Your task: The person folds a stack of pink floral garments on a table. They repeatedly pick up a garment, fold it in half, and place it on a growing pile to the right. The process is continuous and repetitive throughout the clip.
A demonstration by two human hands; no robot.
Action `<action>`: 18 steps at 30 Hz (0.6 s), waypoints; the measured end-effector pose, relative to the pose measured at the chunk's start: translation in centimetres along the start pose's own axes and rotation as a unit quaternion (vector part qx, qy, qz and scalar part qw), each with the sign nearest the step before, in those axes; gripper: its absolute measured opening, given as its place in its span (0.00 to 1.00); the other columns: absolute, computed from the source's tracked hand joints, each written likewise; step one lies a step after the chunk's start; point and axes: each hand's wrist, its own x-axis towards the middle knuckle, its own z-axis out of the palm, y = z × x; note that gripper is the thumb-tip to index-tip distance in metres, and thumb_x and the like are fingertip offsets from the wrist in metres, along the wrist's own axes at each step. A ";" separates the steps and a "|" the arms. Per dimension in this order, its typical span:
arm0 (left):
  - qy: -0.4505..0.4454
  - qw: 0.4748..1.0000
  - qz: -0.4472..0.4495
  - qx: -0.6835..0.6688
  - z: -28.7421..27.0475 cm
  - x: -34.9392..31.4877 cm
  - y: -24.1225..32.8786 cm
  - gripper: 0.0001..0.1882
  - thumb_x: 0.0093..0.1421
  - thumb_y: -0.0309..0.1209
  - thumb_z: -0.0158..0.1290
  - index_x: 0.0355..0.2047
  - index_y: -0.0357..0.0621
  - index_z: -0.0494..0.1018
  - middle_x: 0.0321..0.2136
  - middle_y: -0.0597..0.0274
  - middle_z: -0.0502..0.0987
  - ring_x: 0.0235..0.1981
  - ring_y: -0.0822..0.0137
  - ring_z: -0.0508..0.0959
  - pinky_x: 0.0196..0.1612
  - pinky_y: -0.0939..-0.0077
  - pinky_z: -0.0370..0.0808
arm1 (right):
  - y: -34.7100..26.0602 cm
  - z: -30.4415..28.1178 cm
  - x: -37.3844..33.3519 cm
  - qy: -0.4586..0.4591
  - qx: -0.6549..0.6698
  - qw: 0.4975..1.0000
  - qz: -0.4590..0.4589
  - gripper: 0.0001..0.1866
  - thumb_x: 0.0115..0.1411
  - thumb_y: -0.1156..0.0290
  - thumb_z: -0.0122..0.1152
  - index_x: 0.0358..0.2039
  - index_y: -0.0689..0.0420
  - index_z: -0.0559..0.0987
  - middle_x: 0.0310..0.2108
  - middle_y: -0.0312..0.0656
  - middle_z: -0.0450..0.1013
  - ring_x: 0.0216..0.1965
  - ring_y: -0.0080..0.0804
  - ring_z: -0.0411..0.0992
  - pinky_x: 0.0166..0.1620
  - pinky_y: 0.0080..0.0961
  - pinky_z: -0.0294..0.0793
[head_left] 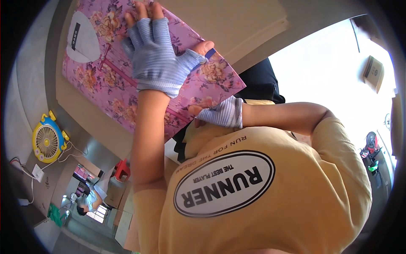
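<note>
pink-purple in ground and printed with flowers, the floral pack [112,91] lies aslant over the tan tabletop [253,29], its near edge by the wearer's yellow shirt [304,186]; how much of its underside touches the table cannot be told. on its face are a rounded white label [84,42], toward its far left end, and a darker pink band [122,74] running lengthwise. the left hand [154,59], in a striped fingerless glove, is open and palm down on the pack, fingers spread, presumably to press it flat and stop it sliding. the right hand [222,113], similarly gloved, pinches the pack's near edge with the thumb on top, probably because that rim offers a thin hold; its other fingers are mostly hidden. the bare fingertips likely give feel and grip on the smooth-looking surface. left of the pack and nearer the wearer stands a blue-and-yellow fan [47,140]; well to the pack's right is a brown carton [374,72].
</note>
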 end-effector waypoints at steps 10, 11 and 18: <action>0.020 0.997 -0.047 0.054 1.3 1.2 0.3 0.49 0.50 0.69 0.46 0.64 0.53 0.56 0.66 0.54 0.51 0.67 0.51 0.49 0.62 0.41 0.48 | -2.2 0.6 -1.5 0.043 0.135 0.988 0.055 0.26 0.64 0.50 0.50 0.29 0.63 0.78 0.28 0.50 0.79 0.26 0.34 0.79 0.31 0.25 0.79; 0.013 0.997 -0.056 0.050 1.7 1.6 -0.2 0.50 0.50 0.71 0.44 0.65 0.53 0.54 0.67 0.56 0.48 0.68 0.52 0.46 0.63 0.41 0.46 | -2.4 0.9 -1.7 0.057 0.129 0.989 0.048 0.25 0.65 0.50 0.49 0.32 0.62 0.78 0.29 0.49 0.79 0.26 0.33 0.79 0.30 0.24 0.78; 0.014 0.992 -0.118 0.045 1.1 5.1 -2.6 0.47 0.55 0.69 0.38 0.67 0.53 0.50 0.68 0.57 0.48 0.69 0.56 0.45 0.65 0.45 0.43 | -2.7 -0.5 -1.3 0.119 0.154 0.981 -0.007 0.20 0.63 0.59 0.52 0.35 0.67 0.76 0.26 0.53 0.78 0.24 0.37 0.79 0.26 0.27 0.78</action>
